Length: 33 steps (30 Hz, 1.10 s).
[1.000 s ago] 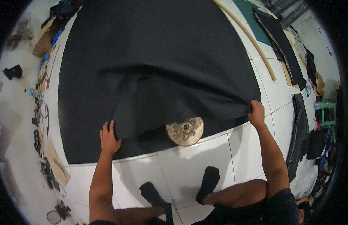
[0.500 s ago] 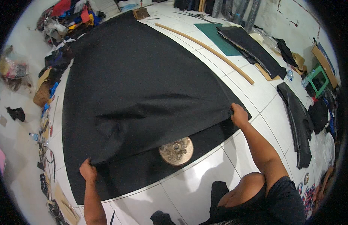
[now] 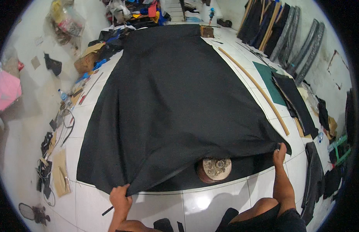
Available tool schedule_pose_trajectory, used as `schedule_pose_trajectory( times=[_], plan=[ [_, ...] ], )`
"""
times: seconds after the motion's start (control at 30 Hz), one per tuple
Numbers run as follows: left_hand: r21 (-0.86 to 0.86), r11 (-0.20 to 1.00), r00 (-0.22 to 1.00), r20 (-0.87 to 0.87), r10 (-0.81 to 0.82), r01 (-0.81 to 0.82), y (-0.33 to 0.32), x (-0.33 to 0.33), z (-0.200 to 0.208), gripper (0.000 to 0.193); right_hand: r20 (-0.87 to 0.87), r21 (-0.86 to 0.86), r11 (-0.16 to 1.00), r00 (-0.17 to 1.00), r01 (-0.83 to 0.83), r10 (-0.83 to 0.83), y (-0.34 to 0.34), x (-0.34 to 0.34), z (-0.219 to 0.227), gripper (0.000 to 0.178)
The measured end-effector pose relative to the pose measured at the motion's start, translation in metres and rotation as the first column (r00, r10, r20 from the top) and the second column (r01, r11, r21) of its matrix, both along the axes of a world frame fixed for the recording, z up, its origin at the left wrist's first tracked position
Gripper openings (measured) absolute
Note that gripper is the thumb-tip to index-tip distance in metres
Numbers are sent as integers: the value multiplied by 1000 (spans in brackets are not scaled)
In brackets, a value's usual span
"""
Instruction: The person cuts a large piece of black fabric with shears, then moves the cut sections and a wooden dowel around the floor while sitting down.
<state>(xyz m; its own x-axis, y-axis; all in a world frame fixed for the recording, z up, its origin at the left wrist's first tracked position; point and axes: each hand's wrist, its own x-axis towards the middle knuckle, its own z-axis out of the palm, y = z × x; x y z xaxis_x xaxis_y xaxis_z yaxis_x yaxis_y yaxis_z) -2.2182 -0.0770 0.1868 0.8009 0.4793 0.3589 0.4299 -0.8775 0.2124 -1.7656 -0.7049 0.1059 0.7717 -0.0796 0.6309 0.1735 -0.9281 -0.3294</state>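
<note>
A large sheet of black fabric (image 3: 179,96) spreads over the floor, its near edge lifted and rippled. My left hand (image 3: 121,196) is closed on the near left part of that edge. At the near right corner, my right hand (image 3: 279,154) pinches the same edge. Between my hands sits a thick round weight-like block (image 3: 215,170), stained on top with a small round hub. It rests on another layer of black fabric (image 3: 249,166), and the lifted edge touches or hangs just behind it.
Right of the sheet lie a long brown tube (image 3: 257,91), a green mat (image 3: 269,83) and folded black material (image 3: 293,102). A worn block (image 3: 207,31) sits at the sheet's far right corner. Scraps and a flat brown packet (image 3: 61,174) line the left; wrapped rolls (image 3: 310,50) lean at the wall.
The view has tilted up to show more of the far room. The lifted edge bows more, and the round block shows more of its side. Both hands keep hold of the fabric.
</note>
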Motion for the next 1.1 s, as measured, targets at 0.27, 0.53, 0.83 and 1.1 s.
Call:
schedule_pose_trajectory(
  times=[0.27,0.53,0.83,1.1],
  plan=[
    [-113,982,989,-8,150,-149,30,-42,-96,45,-126,66,994,988,93,-84,-21,-3,11,44],
    [-105,988,940,309,143,-116,127,-23,-96,26,-5,-72,994,997,-78,78,6,-14,20,41],
    [-142,946,943,125,309,-292,210,-55,-132,28,-416,135,957,862,-255,288,52,-33,11,32],
    [-175,945,960,11,281,-275,173,-26,-163,31,-356,37,986,920,-161,163,42,-18,16,29]
  ],
)
